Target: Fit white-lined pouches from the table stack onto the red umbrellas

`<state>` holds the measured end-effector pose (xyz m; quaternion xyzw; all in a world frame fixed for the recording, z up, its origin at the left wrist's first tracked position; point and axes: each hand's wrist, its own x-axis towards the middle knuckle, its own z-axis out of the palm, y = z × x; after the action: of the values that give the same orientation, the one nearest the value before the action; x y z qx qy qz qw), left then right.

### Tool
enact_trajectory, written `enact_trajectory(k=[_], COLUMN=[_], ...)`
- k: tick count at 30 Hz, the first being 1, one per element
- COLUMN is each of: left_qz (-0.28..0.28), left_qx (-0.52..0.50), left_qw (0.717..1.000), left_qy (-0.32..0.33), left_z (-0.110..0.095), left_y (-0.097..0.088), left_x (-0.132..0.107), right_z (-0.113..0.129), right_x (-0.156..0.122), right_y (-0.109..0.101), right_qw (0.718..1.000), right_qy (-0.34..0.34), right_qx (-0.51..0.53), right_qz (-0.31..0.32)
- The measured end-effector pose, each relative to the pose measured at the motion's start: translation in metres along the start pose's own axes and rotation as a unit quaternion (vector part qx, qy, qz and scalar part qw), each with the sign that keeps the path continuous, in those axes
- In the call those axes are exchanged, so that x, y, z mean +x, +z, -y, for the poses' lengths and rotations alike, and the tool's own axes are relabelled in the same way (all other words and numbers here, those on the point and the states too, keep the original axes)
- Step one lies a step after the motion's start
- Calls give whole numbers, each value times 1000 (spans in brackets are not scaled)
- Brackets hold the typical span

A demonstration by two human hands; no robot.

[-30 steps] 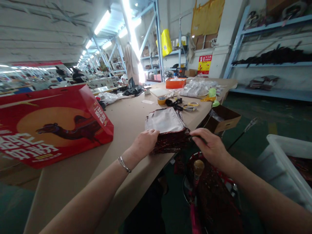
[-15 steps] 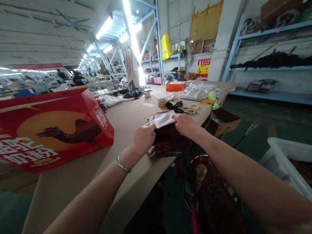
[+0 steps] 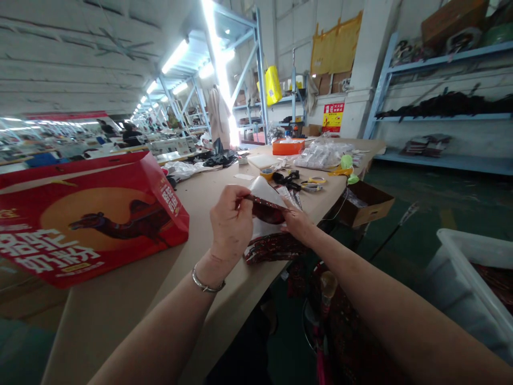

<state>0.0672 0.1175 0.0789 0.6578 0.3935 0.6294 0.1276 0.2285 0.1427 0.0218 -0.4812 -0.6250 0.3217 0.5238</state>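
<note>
Between both hands is a dark red patterned fabric piece [image 3: 269, 210] with a white, sheet-like side, held above the table and bent so its red edge faces me. My left hand [image 3: 231, 220], with a bracelet at the wrist, is closed on the left end of that edge. The right end is pinched by my right hand [image 3: 298, 223], whose fingertips are partly hidden. Just below lies a stack of similar dark red patterned pieces [image 3: 272, 249] at the table's near edge, with something white on top.
A red bag with a camel picture [image 3: 120, 219] stands left on the brown-covered table [image 3: 200, 214]. Beyond my hands lie yellow-handled pliers [image 3: 312, 184], tape [image 3: 266, 173], an orange box [image 3: 288, 146] and clear plastic bags [image 3: 323, 154]. A white bin [image 3: 473, 278] is at right.
The fabric piece went from lying white side up over the stack to being raised and bent, red edge toward me. My left hand has lifted and turned; my right has shifted slightly.
</note>
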Motion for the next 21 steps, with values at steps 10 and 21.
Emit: enact_trajectory(k=[10,21], left_qz=[21,202], left_qx=[-415,-372], left_qw=[774,701], left_qy=[-477,-574], left_z=[-22,-23], left_y=[-10,-13], left_x=[-90,-178], right_z=[2,-12], right_x=[-127,-223], right_y=[-45,-27], right_qw=[937,928], right_qy=[-163,219], right_qx=[-303,298], right_qz=[62,-42])
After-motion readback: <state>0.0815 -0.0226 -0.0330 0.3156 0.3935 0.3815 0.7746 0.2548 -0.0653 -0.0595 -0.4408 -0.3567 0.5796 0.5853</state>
